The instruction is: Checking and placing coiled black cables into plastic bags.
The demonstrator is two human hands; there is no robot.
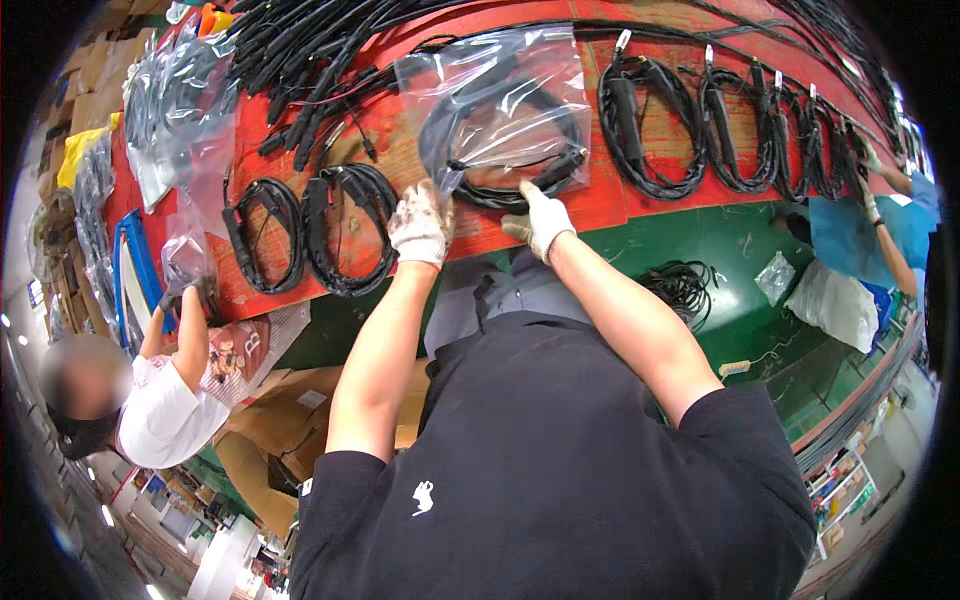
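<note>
A clear plastic bag [505, 115] lies on the red tabletop in front of me, with a coiled black cable [568, 168] inside it. My left hand [420, 225], in a soiled white work glove, is closed at the bag's lower left corner. At the lower right, my right hand [543, 222] grips the bag's near edge, thumb on top and the other fingers curled below. To the left of my hands rest two more coiled black cables [350, 230]. Another row of coiled cables [652, 130] stretches off to the right.
Loose black cables [310, 60] are piled at the back. Stacked clear bags [180, 110] lie at the far left, near a co-worker [175, 415]. Another person's arms [880, 215] reach in at the right. A cable bundle [685, 290] sits on the green surface below the table edge.
</note>
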